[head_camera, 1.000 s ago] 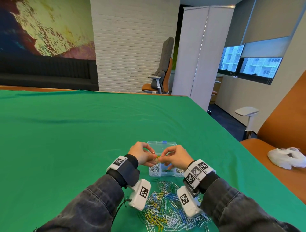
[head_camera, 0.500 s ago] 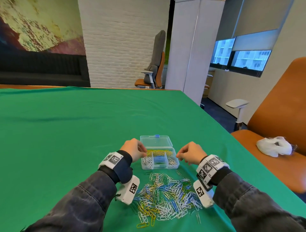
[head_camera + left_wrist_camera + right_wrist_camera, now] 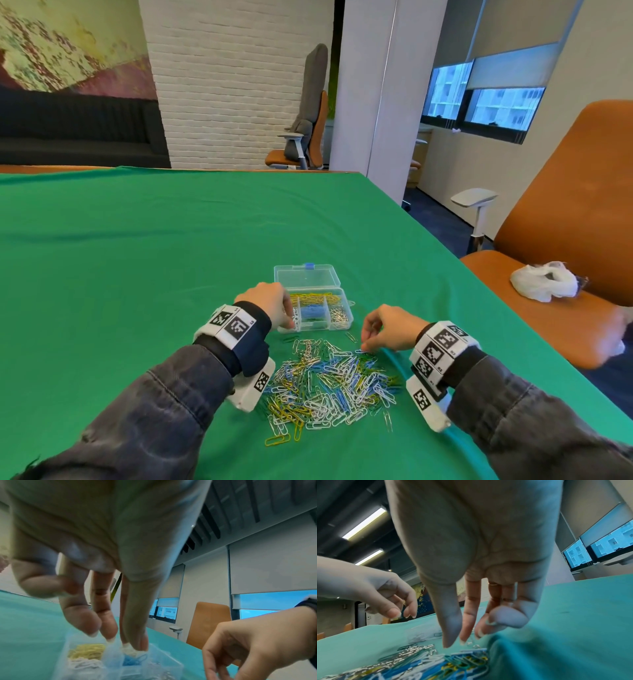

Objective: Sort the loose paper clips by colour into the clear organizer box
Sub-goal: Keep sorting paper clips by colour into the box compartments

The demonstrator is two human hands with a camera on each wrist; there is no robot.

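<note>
Clear plastic organizer box (image 3: 337,327) now uncovered: left hand (image 3: 270,306) pinched a dark clip above it; right hand (image 3: 390,330), grip loosely open and empty, had dropped to the mixed-colour clip pile (image 3: 329,380)

Clear glossy plastic box (image 3: 310,310) — matt cloth (image 3: 137,274)

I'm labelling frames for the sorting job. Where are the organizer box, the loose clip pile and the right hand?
organizer box (image 3: 342,320): head view, front right compartment wall.
loose clip pile (image 3: 329,380): head view, middle of the heap.
right hand (image 3: 390,329): head view, back of the hand.
</note>
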